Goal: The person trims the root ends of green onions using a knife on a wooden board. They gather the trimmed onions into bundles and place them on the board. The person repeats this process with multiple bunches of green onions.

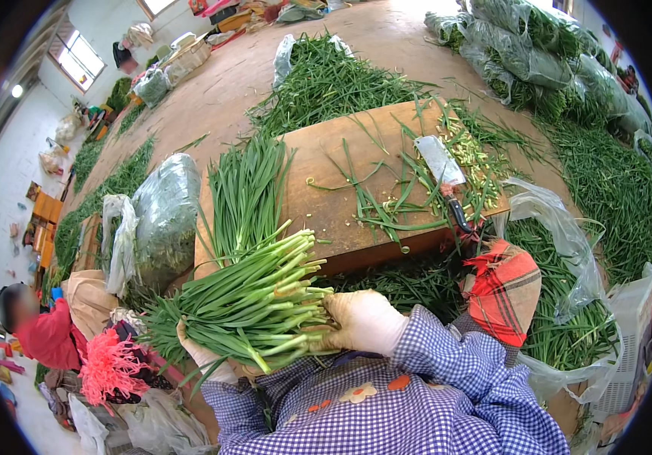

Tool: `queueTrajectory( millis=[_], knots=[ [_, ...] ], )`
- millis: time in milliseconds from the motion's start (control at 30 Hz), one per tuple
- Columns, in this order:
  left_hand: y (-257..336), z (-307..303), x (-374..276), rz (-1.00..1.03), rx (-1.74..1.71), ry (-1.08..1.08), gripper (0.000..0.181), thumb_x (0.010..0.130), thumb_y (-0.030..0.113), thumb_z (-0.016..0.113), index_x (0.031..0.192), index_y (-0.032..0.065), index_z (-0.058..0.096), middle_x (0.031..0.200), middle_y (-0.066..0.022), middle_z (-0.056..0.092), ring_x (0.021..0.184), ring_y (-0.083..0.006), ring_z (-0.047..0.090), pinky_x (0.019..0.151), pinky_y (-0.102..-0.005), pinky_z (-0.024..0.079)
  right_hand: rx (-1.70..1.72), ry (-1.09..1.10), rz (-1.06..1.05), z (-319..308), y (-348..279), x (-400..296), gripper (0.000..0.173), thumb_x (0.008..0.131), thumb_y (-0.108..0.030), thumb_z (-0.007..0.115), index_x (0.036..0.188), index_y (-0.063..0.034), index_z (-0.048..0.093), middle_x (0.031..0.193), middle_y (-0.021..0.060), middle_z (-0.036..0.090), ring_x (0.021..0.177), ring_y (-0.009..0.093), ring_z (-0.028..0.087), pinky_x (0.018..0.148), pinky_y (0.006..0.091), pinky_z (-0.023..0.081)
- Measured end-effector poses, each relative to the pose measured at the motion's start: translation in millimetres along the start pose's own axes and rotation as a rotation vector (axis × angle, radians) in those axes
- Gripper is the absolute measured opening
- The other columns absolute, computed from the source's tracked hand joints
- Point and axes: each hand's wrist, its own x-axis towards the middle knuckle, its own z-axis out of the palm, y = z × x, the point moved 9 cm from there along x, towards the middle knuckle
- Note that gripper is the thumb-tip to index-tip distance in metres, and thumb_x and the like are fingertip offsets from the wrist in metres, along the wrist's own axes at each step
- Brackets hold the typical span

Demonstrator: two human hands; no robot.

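A thick bunch of garlic chives (258, 301) lies across both my hands in front of my checked smock, its pale cut stems pointing right. My right hand (354, 319), in a whitish work glove, grips the stem ends. Under the leafy side is my left hand (204, 354), gloved too and mostly hidden by the leaves. Just beyond, another bunch of chives (246, 193) rests on the left of a wooden board (314, 153). At the board's right side lies a cleaver (442, 165) with a black handle, among loose leaves and chopped stem bits (474, 148).
Past the board stands a large heap of chives (337, 79). A full plastic bag (167, 210) is at the left, an open bag of chives (565, 307) at the right. Stacked bags (536, 57) fill the far right. A person in red (53, 335) sits at left.
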Motion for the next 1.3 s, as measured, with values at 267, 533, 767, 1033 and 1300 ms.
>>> queueTrajectory(
  millis=[267,533,767,1033,1300],
  knots=[
    [8.7,10.7,-6.3,-0.022,0.000,0.014,0.045,0.085,0.033,0.053,0.121,0.0050,0.056,0.118,-0.0130,0.062,0.104,-0.0312,0.061,0.090,-0.0480,0.050,-0.531,0.224,0.032,-27.0,77.7,-37.8,0.021,0.087,-0.022,0.056,0.078,-0.0062,0.066,0.061,0.0099,0.062,0.058,0.025,0.064,0.056,0.0393,0.051],
    [5.4,36.1,-10.0,-0.038,0.019,0.056,0.049,0.082,0.031,0.056,0.123,0.0028,0.055,0.119,-0.0160,0.062,0.103,-0.0327,0.062,0.090,-0.0485,0.051,-0.654,0.668,-0.535,-15.6,-40.5,-39.1,0.036,0.083,-0.023,0.057,0.111,-0.0010,0.054,0.077,0.0048,0.059,0.066,0.019,0.060,0.054,0.0329,0.050],
    [16.4,39.0,-11.9,-0.026,0.029,0.050,0.051,0.082,0.031,0.055,0.125,0.0024,0.055,0.118,-0.0166,0.062,0.103,-0.0338,0.062,0.091,-0.0472,0.051,-0.781,0.286,-0.293,26.2,8.5,11.8,0.026,0.082,-0.026,0.058,0.092,-0.0022,0.055,0.067,0.0053,0.056,0.055,0.021,0.058,0.053,0.0350,0.048],
    [7.5,54.0,-27.8,-0.006,-0.025,0.167,0.040,0.082,0.028,0.056,0.113,0.0023,0.060,0.109,-0.0134,0.065,0.095,-0.0308,0.063,0.085,-0.0457,0.053,-0.483,0.044,0.029,42.5,57.4,24.5,0.017,0.075,-0.015,0.059,0.085,-0.0041,0.067,0.073,0.0145,0.067,0.065,0.029,0.067,0.058,0.0414,0.053],
    [11.3,3.2,-9.8,-0.041,0.039,0.107,0.051,0.085,0.035,0.050,0.124,0.0032,0.055,0.121,-0.0164,0.061,0.105,-0.0337,0.060,0.092,-0.0488,0.049,-0.103,0.207,0.282,-0.5,128.9,-25.3,0.034,0.090,-0.036,0.056,0.097,-0.0070,0.072,0.088,0.0139,0.071,0.079,0.029,0.069,0.075,0.0403,0.054]
  ],
)
